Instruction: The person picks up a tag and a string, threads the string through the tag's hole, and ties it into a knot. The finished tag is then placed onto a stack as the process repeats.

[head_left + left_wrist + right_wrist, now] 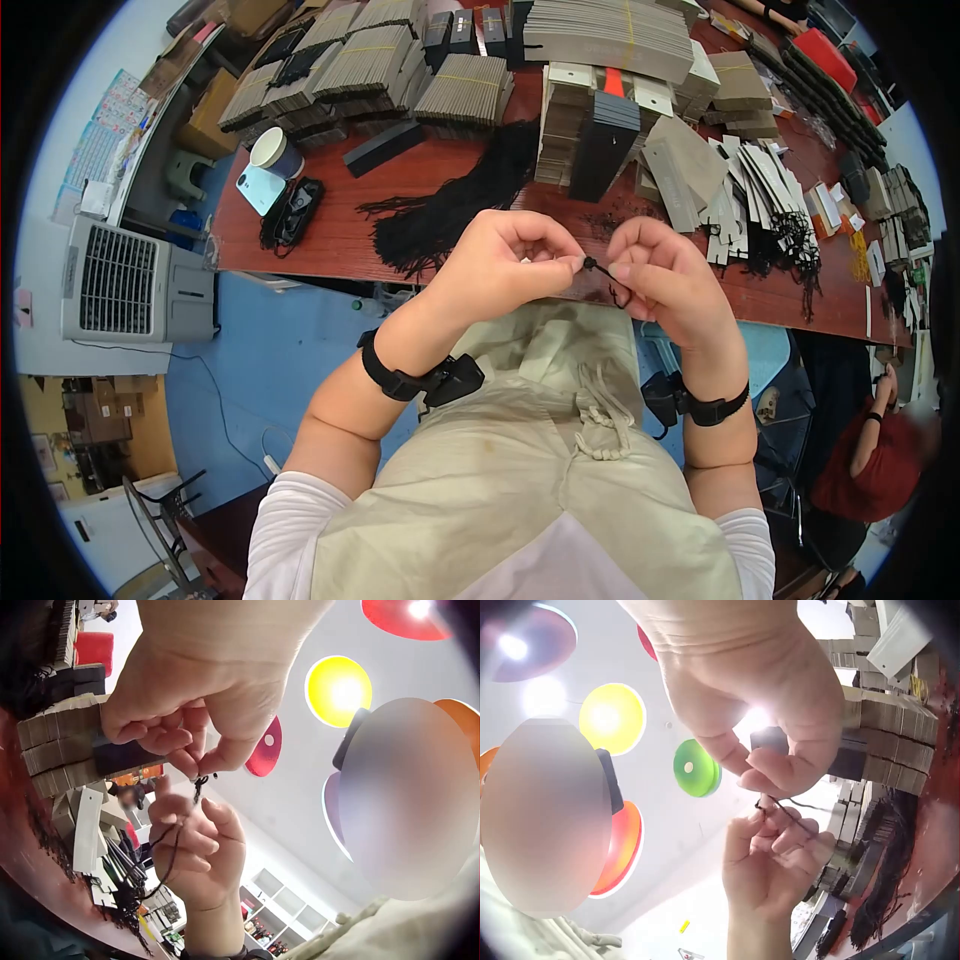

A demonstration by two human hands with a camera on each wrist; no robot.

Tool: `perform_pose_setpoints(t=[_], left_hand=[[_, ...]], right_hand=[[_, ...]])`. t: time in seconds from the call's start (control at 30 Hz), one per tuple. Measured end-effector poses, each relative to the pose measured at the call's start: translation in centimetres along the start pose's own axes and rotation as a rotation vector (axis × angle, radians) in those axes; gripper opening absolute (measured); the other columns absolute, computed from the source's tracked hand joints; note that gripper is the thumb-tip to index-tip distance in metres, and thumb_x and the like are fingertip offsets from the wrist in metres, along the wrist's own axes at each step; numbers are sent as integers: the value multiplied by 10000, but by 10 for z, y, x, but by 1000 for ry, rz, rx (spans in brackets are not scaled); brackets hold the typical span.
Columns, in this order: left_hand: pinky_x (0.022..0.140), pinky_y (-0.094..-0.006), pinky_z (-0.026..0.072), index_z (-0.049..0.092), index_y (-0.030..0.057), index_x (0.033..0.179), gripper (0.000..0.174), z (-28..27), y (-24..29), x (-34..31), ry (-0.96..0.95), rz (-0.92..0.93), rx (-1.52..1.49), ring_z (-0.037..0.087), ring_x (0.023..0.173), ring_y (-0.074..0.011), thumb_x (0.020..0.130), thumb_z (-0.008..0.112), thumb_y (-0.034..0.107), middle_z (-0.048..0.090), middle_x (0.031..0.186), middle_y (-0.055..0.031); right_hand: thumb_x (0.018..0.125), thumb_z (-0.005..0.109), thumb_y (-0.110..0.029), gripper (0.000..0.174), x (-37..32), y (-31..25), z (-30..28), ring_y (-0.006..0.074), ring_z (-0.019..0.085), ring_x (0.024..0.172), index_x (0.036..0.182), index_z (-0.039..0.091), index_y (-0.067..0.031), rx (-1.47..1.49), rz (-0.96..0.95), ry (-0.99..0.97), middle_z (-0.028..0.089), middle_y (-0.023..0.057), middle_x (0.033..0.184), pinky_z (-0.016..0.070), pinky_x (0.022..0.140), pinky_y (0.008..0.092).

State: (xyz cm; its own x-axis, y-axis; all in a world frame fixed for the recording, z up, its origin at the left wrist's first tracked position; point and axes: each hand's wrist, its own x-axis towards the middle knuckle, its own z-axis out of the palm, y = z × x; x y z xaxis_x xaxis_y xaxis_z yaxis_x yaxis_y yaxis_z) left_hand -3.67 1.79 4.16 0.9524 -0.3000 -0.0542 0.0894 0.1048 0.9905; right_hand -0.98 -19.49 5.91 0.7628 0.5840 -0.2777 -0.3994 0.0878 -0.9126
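Left hand (500, 262) and right hand (668, 278) are held close together in front of the chest, just short of the table (340, 235) edge, with a thin black cord (597, 268) pinched between them. Both hands are closed narrow on it. On the left, the cord is nipped between thumb tip and forefinger tip and the other fingers are curled in. On the right, it is nipped at the fingertips, and in the left wrist view a loose length is seen running down across the palm. A small knot (199, 782) or loop is seen where the fingertips meet; whether it is drawn tight cannot be told.

Risk, as judged: the cord is thin and held by the tips only, so it could be dropped if either pinch is eased. The knot could be undone or set off-place if the ends are pulled unevenly. The loose length could be snagged on the curled fingers.

Pose: wrists are bent inward, knuckles are turned up, forearms are angled in from both sides, and fingertips are almost touching.

Beyond the hands a cord bundle (460, 205) is laid on the table, with card stacks (585, 130) behind it. A phone (262, 188) and cup (277, 152) are set at the far left.
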Motion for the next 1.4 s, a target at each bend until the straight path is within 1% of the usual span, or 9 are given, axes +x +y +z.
perform_pose_setpoints(t=[0.2, 0.3, 0.6, 0.7, 0.8, 0.9, 1.0, 1.2, 1.4], left_hand=[[648, -213, 462, 633, -33, 851, 79, 0, -4, 0, -21, 13, 7, 577, 731, -74, 772, 626, -31, 622, 818, -37], [551, -181, 388, 667, 5, 778, 67, 1, -1, 0, 45, 19, 41, 489, 619, -18, 723, 660, 42, 595, 687, 24], [547, -186, 381, 666, 16, 762, 52, 5, -2, 0, 35, -3, -11, 480, 620, -18, 720, 660, 47, 594, 692, 29], [541, -197, 381, 660, 10, 744, 66, 1, -3, -1, 50, 28, 105, 466, 614, -24, 695, 660, 54, 594, 691, 29], [596, -181, 427, 643, -18, 800, 67, -1, 0, -2, 30, 115, 371, 535, 681, -36, 734, 631, -25, 615, 777, -11], [577, -175, 412, 641, -18, 783, 56, 0, 3, -2, 60, 152, 397, 511, 661, -27, 728, 634, -27, 601, 741, 2], [574, -176, 403, 634, -18, 763, 40, -4, -3, 0, 62, 54, 160, 496, 652, -24, 724, 640, -23, 590, 723, 16], [582, -183, 413, 624, -15, 798, 59, -2, -1, -1, 72, 192, 423, 500, 656, -24, 742, 635, -3, 583, 734, 30], [643, -202, 448, 597, -9, 900, 83, 0, -14, 1, -84, -66, -49, 531, 719, -54, 846, 595, 55, 593, 834, 8]], right_hand=[[815, 613, -69, 65, 1, 2, 1, 3, 431, 576, 855, 584, -27, -137, -35, -63, 537, -55, 681, 310, 507, 168], [827, 611, -73, 63, -2, 6, -6, 6, 447, 589, 861, 593, -23, -146, -86, -12, 560, -42, 696, 336, 527, 170], [851, 604, -110, 99, -2, -3, -1, 10, 424, 530, 882, 570, -23, -52, 54, -129, 564, -30, 703, 322, 462, 173], [859, 594, -111, 92, 2, 7, -9, 8, 408, 538, 870, 563, -26, -55, 14, -122, 519, -50, 675, 317, 474, 168], [863, 593, -115, 95, 1, 7, -8, 9, 398, 557, 854, 558, -27, -88, 14, -88, 476, -71, 656, 320, 499, 168], [868, 592, -116, 94, 1, 9, -6, 9, 403, 582, 870, 560, -28, -159, -35, -56, 485, -77, 669, 330, 527, 171], [868, 596, -106, 83, 0, 9, -1, 7, 401, 591, 871, 570, -27, -214, -75, -16, 489, -76, 668, 336, 543, 173], [850, 621, -86, 74, 4, 16, -2, -7, 356, 578, 844, 589, -20, -194, -151, -3, 444, -91, 629, 288, 510, 183], [844, 625, -83, 74, 6, 17, 3, -3, 291, 524, 833, 612, -10, -309, -204, 68, 354, -115, 556, 243, 475, 199]])
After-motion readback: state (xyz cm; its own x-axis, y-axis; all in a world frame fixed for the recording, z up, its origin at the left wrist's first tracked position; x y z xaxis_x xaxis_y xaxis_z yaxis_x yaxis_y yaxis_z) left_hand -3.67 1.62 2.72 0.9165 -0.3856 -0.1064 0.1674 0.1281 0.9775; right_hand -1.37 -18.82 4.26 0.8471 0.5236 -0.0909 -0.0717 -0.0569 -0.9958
